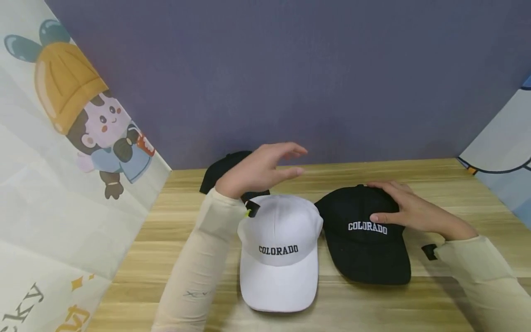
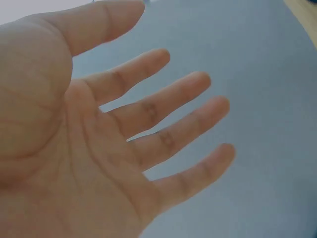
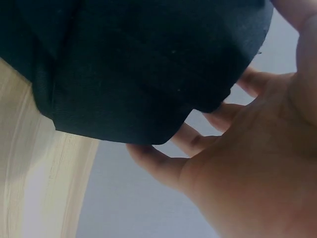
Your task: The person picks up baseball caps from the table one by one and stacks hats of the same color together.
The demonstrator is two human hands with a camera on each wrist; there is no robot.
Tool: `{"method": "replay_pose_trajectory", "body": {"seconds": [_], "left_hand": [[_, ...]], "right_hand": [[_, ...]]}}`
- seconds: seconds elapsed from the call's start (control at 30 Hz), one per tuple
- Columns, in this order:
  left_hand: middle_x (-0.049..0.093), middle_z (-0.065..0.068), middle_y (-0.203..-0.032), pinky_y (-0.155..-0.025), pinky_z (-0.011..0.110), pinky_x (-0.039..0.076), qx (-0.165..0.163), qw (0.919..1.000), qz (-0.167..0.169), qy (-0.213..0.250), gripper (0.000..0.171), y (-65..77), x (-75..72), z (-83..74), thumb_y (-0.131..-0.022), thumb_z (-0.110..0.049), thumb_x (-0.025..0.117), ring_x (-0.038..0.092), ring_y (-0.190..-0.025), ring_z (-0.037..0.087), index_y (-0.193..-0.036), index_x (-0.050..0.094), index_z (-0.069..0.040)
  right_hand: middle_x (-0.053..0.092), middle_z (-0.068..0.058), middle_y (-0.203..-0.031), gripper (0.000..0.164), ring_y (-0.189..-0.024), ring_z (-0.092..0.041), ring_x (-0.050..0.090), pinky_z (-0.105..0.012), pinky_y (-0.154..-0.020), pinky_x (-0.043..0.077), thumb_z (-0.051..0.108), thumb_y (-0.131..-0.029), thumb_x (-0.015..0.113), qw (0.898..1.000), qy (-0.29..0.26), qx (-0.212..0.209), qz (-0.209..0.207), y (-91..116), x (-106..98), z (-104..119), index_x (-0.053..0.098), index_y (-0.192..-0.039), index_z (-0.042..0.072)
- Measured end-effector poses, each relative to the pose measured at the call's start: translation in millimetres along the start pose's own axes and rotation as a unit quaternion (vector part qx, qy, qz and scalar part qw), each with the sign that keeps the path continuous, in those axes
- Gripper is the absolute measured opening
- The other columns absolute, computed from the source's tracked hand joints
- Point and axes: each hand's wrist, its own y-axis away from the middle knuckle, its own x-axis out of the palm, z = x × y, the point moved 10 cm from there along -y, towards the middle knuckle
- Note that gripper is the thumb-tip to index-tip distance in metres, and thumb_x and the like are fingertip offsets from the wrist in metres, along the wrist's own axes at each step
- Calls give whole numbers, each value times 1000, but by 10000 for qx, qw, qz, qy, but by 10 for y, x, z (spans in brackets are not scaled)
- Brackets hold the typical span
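My left hand point(image 1: 265, 166) is raised above the back of the white cap point(image 1: 279, 249), holding nothing. In the left wrist view its palm and spread fingers point(image 2: 173, 106) show. The white cap lies on the table, brim toward me, with dark COLORADO lettering. To its right is a black cap point(image 1: 365, 258) with white COLORADO lettering. My right hand point(image 1: 410, 210) grips that black cap's crown from the right, thumb on the front panel, other fingers around the back. Close up in the right wrist view, fingertips go behind the dark fabric point(image 3: 133, 74).
Another black cap point(image 1: 224, 168) lies at the back left, partly hidden by my left forearm. The wooden table point(image 1: 439, 184) ends at a dark grey-blue wall point(image 1: 315, 83). A white panel with a cartoon figure point(image 1: 112, 124) stands on the left, another printed panel point(image 1: 498, 157) on the right.
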Motion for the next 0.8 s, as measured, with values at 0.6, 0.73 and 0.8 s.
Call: {"method": "replay_pose_trajectory", "body": {"seconds": [0.6,0.73,0.8], "left_hand": [[47,6,-119,-94,38,28,-2329,9350,-2660,-267,33,798,-268,2006,-86,-27,59,41,-113,25,-118,54,-16],[43,11,-128,-96,39,27,-2512,9313,-2626,-242,45,863,-223,2261,-86,-31,60,37,-120,29,-126,49,-13],[41,12,-131,-98,40,26,-2596,9337,-2458,-183,53,873,-168,2372,-86,-35,59,35,-123,30,-130,45,-11]], "right_hand": [[21,-5,-145,76,-128,-36,19,-57,-89,25,38,-81,66,9996,-127,215,126,-26,72,-51,21,-142,35],[22,-7,-144,76,-127,-37,20,-57,-88,25,38,-81,66,9997,-47,200,93,-22,48,-53,22,-143,33],[23,-7,-143,76,-127,-37,20,-57,-88,26,38,-81,66,9998,-27,207,78,-16,57,-62,22,-142,33]]}}
